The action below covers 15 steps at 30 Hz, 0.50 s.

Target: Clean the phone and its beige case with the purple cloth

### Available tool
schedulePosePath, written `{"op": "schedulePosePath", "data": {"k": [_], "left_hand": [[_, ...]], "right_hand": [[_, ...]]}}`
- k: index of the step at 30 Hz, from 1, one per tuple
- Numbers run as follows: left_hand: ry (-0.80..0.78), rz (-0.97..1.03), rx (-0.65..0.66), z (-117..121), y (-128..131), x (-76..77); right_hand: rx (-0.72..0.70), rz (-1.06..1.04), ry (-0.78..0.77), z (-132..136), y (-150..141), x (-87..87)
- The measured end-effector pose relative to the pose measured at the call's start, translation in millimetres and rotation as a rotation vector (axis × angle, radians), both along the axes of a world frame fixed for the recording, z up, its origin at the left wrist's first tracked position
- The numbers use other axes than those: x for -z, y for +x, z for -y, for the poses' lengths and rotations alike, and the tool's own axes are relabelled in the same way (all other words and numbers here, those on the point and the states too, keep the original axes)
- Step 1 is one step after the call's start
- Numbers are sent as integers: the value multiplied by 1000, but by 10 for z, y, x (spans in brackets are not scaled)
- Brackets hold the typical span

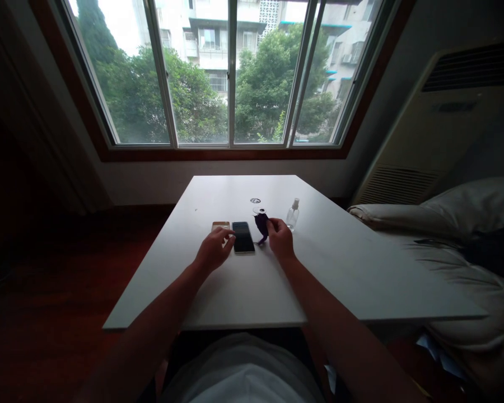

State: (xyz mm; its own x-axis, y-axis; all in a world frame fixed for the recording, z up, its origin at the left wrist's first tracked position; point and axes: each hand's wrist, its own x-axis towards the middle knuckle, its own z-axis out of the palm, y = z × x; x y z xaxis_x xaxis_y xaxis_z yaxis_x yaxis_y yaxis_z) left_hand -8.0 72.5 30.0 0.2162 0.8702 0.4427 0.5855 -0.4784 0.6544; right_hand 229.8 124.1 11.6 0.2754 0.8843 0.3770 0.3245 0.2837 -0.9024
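My right hand (281, 238) pinches a small dark purple cloth (261, 224), which hangs down toward the white table (243, 296). A smartphone with a black screen (244, 239) lies on the table between my hands. My left hand (215, 246) is at the phone's left edge, fingers a little apart and nothing visible in them. Partly behind that hand lies a second, gold-coloured phone-like object (220, 224). Just right of my right hand stands a clear spray bottle (293, 214).
Past the cloth lie a small dark-rimmed round item (255, 200) and a pale disc (257, 210), partly covered. A wide window (231, 84) is beyond the table. At right are a light-coloured sofa (403, 218) and a tall air-conditioning unit (441, 123).
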Motion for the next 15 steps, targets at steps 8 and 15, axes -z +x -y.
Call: {"op": "schedulePosePath", "data": {"k": [8,15], "left_hand": [[-273,409,184,-26,228,41],[-513,721,206,-7,242,-7]], "right_hand": [[-414,-224,-123,224,-385,-98],[-325,-105,-81,271,-348,-129]]}}
